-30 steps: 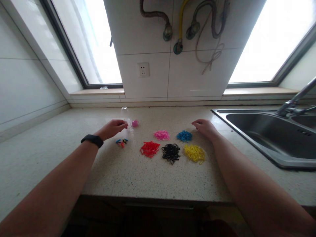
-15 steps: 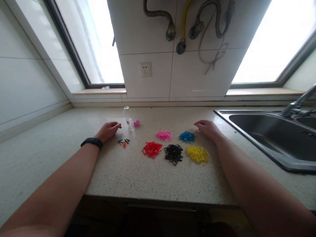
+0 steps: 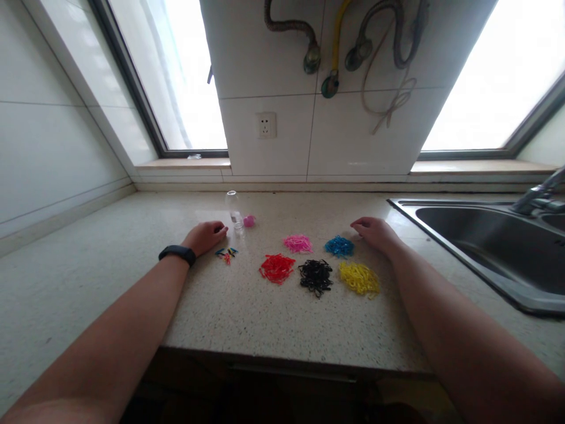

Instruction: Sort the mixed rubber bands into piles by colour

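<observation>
My left hand [image 3: 206,237] rests on the counter with its fingers curled in, just left of a clear plastic bottle [image 3: 234,212] with a pink cap [image 3: 249,221] beside it. Below that hand lies a small mixed cluster of coloured bands [image 3: 227,254]. My right hand [image 3: 373,231], fingers bent together, rests right of a pile of blue rubber bands [image 3: 339,246]. Nothing shows in either hand. Between the hands are more piles of small rubber bands: pink [image 3: 298,243], red [image 3: 276,268], black [image 3: 315,277] and yellow [image 3: 359,278].
A steel sink [image 3: 445,253] with a faucet [image 3: 536,194] is set into the speckled counter [image 3: 247,318] at the right. The tiled wall behind carries a socket [image 3: 266,125], hoses and pipe fittings [image 3: 330,84]. Windows flank it on both sides.
The view has shifted slightly, so the scene sits further right. My left hand has edged right, closer to the bottle. My right hand and the piles look unmoved on the counter.
</observation>
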`<state>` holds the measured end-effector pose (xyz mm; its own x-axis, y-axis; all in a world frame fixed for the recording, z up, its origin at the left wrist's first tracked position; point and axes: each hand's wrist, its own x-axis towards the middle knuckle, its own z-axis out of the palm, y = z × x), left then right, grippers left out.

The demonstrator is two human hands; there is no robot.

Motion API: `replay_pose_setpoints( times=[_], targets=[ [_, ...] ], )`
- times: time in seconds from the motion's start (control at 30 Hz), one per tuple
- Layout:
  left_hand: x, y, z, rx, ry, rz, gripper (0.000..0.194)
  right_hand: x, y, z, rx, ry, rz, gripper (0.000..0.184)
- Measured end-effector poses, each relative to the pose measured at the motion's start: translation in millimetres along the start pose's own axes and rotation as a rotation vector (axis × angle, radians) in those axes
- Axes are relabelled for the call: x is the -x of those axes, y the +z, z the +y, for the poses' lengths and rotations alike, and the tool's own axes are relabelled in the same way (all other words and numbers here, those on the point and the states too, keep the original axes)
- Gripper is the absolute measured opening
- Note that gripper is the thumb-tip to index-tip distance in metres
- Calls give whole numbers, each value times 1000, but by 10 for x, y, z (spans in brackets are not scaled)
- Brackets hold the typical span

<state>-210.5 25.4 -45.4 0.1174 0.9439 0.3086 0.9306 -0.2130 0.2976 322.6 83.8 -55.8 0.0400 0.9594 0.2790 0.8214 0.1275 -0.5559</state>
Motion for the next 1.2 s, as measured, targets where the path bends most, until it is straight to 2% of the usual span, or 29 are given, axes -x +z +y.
replay_pose_setpoints(
  times=[0.1, 0.17, 0.27, 0.33, 0.43, 0.53, 0.67, 0.77, 0.87, 1.0, 1.2],
  targets=[
    [2, -8, 9, 9, 9, 10, 37, 7, -3, -109, -75, -22, 41, 30],
    [-1, -14, 4, 40, 13, 19, 37, 36, -14, -326, -180, -82, 63, 32],
    [-11, -20, -22, 107, -4, 32, 38, 132, -8, -891, -306, -265, 6, 35],
    [-18, -21, -44, 149, -14, 39, 39, 223, 47, -1358, -305, -416, -108, 31],
    [-25, -18, -72, 180, -16, 49, 41, 355, 244, -2027, -193, -624, -295, 21],
    [-32, -8, -91, 192, -19, 62, 41, 427, 547, -2550, -72, -783, -410, 18],
    [-50, 11, -123, 211, -27, 83, 42, 441, 967, -3031, 90, -833, -514, 22],
    [-67, 28, -160, 220, -21, 99, 42, 470, 1209, -3275, 237, -834, -514, 23],
    [-83, 43, -194, 227, -16, 108, 43, 528, 1345, -3408, 339, -833, -560, 24],
    [-95, 50, -204, 240, -12, 105, 42, 568, 1362, -3435, 352, -799, -591, 26],
    [-96, 45, -187, 250, -11, 106, 42, 582, 1338, -3378, 380, -770, -529, 26]
  ],
)
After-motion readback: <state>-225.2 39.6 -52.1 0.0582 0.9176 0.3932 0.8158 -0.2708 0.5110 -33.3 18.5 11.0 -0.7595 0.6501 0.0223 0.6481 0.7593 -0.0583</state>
